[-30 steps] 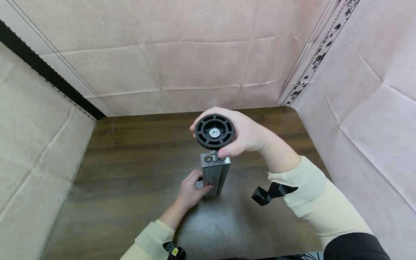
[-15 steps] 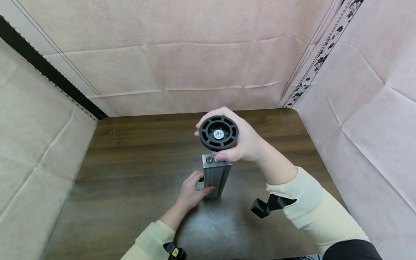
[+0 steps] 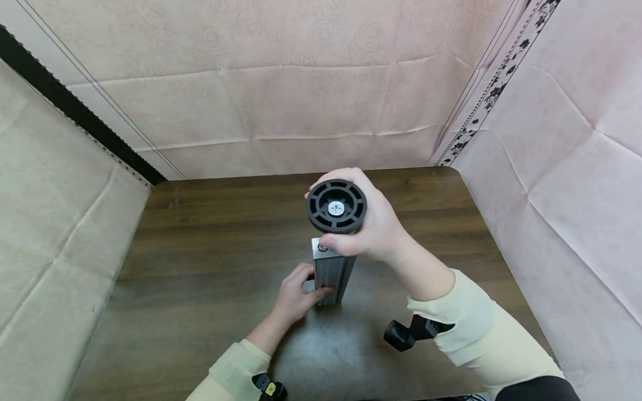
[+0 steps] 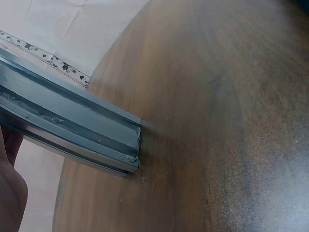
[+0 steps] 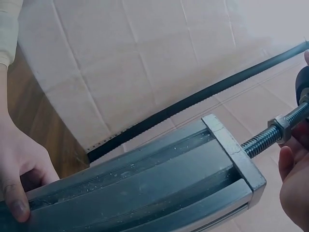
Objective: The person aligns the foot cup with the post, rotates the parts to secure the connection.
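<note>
My right hand is curled round the rim of the black round foot, grasping it above the bar's top end. My left hand grips the grey metal bar low down, thumb on its near face. The bar stands upright on the wooden table. From my right wrist, I see 1 threaded rod between foot and bar, with 1 nut on it, apart from the end plate capping the bar.
</note>
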Motion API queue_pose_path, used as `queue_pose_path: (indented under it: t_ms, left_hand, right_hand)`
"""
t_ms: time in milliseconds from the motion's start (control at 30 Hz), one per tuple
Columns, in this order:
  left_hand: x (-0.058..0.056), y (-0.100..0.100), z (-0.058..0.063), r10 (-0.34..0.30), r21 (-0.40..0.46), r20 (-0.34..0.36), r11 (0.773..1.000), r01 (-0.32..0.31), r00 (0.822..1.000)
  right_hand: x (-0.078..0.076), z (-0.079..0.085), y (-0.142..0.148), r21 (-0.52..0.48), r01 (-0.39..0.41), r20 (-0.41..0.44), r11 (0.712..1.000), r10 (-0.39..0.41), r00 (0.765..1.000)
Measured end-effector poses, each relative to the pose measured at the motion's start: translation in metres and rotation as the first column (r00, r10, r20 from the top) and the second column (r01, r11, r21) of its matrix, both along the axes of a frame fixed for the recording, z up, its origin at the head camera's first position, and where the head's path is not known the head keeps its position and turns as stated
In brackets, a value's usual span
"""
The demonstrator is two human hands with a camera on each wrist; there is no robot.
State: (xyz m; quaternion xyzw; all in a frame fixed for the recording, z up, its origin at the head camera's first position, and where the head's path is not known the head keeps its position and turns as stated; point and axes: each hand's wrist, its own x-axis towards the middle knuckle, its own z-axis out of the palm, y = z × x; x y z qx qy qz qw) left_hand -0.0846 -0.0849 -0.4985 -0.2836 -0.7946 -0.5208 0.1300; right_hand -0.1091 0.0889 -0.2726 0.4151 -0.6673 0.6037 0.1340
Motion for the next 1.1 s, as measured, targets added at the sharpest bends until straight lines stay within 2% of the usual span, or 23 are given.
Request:
queue_pose_path:
  t_ms: [200,367,567,833,900,967,1100]
  left_hand:
    - [0.0,0.0008,0.0014,-0.009,0.002,0.005,1.0,0.009,1.0]
    - [-0.0007,0.0009,-0.0001,-0.011,0.0,0.005,1.0,0.011,1.0]
    - [-0.0012,0.0,-0.0021,-0.023,0.02,-0.004,1.0,0.023,1.0]
    - [-0.0022,0.0014,-0.0025,-0.024,0.026,-0.021,0.999,0.025,0.999]
    - [-0.0022,0.0012,-0.0014,-0.022,0.019,-0.008,1.0,0.022,1.0]
    - [-0.0023,0.001,-0.0008,-0.02,0.008,0.004,1.0,0.02,1.0]
    - [-0.0031,0.0008,-0.0011,-0.02,-0.004,0.009,1.0,0.02,1.0]
  right_hand:
    - [-0.0001,-0.0008,0.0,-0.001,0.023,0.015,1.0,-0.023,1.0]
    - [0.0028,-0.0012,-0.0009,-0.004,0.092,0.037,0.996,-0.092,0.995]
    - [0.0072,-0.0036,-0.0051,-0.003,0.178,0.019,0.984,-0.178,0.984]
    - [0.008,-0.0057,-0.0054,0.003,0.227,0.031,0.974,-0.227,0.973]
    - [0.0082,-0.0056,-0.0049,-0.002,0.22,0.051,0.975,-0.22,0.974]
    - [0.0085,-0.0057,-0.0044,-0.039,0.172,0.095,0.984,-0.168,0.981]
    - [0.0043,-0.0059,-0.0025,-0.163,0.005,0.137,0.987,0.017,0.99]
